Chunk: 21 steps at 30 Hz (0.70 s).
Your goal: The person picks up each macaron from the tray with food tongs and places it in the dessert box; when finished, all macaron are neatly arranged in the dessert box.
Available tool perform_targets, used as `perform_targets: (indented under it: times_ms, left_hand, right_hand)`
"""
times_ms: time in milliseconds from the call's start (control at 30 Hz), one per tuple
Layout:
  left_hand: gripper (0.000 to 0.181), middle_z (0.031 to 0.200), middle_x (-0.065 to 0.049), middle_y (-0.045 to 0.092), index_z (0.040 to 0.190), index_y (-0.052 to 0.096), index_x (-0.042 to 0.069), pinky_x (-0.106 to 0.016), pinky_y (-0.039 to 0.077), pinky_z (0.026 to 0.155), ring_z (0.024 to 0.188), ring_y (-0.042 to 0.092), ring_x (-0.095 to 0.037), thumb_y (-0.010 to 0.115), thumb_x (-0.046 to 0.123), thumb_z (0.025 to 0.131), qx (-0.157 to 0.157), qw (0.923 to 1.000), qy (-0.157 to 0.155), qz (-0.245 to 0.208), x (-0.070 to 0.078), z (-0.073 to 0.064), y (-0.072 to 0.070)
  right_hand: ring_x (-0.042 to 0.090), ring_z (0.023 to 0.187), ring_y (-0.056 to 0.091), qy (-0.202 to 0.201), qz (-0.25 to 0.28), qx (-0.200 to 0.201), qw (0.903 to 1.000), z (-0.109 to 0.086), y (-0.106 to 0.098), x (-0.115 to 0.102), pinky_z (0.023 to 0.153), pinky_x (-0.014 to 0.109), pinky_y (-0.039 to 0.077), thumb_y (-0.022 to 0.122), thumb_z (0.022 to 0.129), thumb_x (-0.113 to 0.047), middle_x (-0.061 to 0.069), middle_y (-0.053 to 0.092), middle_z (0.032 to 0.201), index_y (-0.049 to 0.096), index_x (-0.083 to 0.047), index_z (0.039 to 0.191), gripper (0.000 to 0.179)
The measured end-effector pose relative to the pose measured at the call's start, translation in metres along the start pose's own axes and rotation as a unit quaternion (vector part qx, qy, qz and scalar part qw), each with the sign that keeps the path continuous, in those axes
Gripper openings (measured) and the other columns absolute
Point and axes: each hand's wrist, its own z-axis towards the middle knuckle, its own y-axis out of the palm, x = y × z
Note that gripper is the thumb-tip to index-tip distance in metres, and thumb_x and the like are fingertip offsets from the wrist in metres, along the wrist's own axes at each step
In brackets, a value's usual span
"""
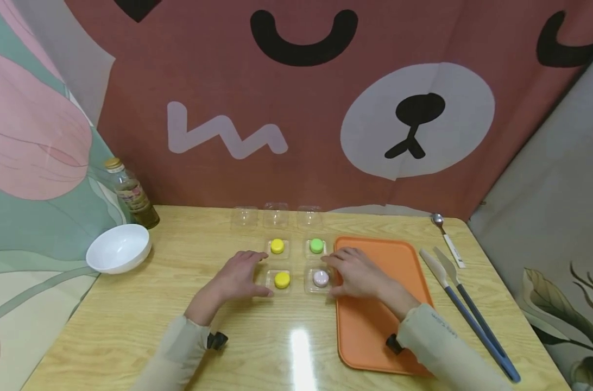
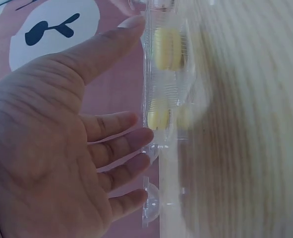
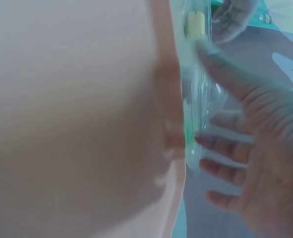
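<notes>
Two clear plastic boxes hold yellow macarons (image 1: 277, 246), one behind the other. Beside them, two similar boxes hold a green macaron (image 1: 316, 246) at the back and a pale lilac macaron (image 1: 321, 278) in front. My left hand (image 1: 240, 276) is at the left side of the yellow pair, thumb and fingers spread apart. In the left wrist view its palm (image 2: 52, 144) shows nothing held. My right hand (image 1: 357, 273) mirrors it on the right, over the tray's left edge, its fingertips close to the green and lilac boxes. The right wrist view shows its fingers apart.
An orange tray (image 1: 370, 331) lies under my right forearm. Right of it are blue-handled tongs (image 1: 472, 315) and a spoon (image 1: 448, 239). Several clear plastic pieces (image 1: 276, 216) line the back edge. A white bowl (image 1: 119, 250) and an oil bottle (image 1: 134, 195) stand at left.
</notes>
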Motion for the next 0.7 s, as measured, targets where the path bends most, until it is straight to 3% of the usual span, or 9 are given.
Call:
perform_targets:
  times_ms: [167,300,400,500,700]
  left_hand:
    - [0.093,0.148,-0.014,0.054,0.149,0.049,0.01,-0.054,0.037,0.117,0.14,0.045,-0.037,0.089,0.046,0.073,0.007,0.9999,-0.01,-0.008,-0.002,0.0,0.005]
    - [0.093,0.146,-0.014,0.056,0.149,0.048,0.008,-0.052,0.04,0.116,0.138,0.048,-0.037,0.089,0.045,0.074,0.0,0.9997,0.006,-0.024,0.001,0.007,0.01]
    - [0.092,0.147,-0.014,0.055,0.15,0.047,0.008,-0.051,0.041,0.116,0.138,0.049,-0.037,0.088,0.044,0.076,-0.013,0.9991,0.013,-0.038,0.003,0.011,0.013]
    - [0.091,0.148,-0.014,0.054,0.149,0.048,0.008,-0.05,0.041,0.116,0.138,0.049,-0.036,0.089,0.042,0.075,-0.014,0.999,-0.004,-0.041,0.002,0.009,0.013]
    - [0.091,0.15,-0.015,0.053,0.15,0.047,0.008,-0.049,0.039,0.118,0.141,0.048,-0.034,0.089,0.039,0.076,-0.009,0.9979,-0.025,-0.059,-0.005,0.002,0.012]
  right_hand:
    - [0.032,0.118,0.065,0.022,0.034,0.054,0.9977,0.01,-0.014,0.009,0.101,0.054,0.052,0.074,0.088,-0.054,0.01,0.07,0.127,0.06,-0.012,0.142,0.069]
    - [0.03,0.106,0.07,0.093,0.09,0.082,0.9882,0.02,-0.028,0.024,0.088,0.052,0.057,0.065,0.098,-0.042,0.008,0.075,0.118,0.066,-0.011,0.135,0.049]
    - [0.029,0.104,0.07,0.149,0.131,0.094,0.9755,0.031,-0.033,0.037,0.085,0.05,0.058,0.06,0.102,-0.04,0.009,0.075,0.117,0.068,-0.01,0.133,0.044]
    - [0.03,0.108,0.07,0.18,0.187,0.098,0.9607,0.05,-0.032,0.047,0.085,0.047,0.058,0.055,0.104,-0.039,0.012,0.073,0.122,0.067,-0.009,0.133,0.044]
    - [0.032,0.094,0.073,0.245,0.267,0.085,0.9281,0.088,-0.024,0.058,0.068,0.033,0.056,0.051,0.105,-0.033,0.014,0.073,0.121,0.07,-0.006,0.129,0.041]
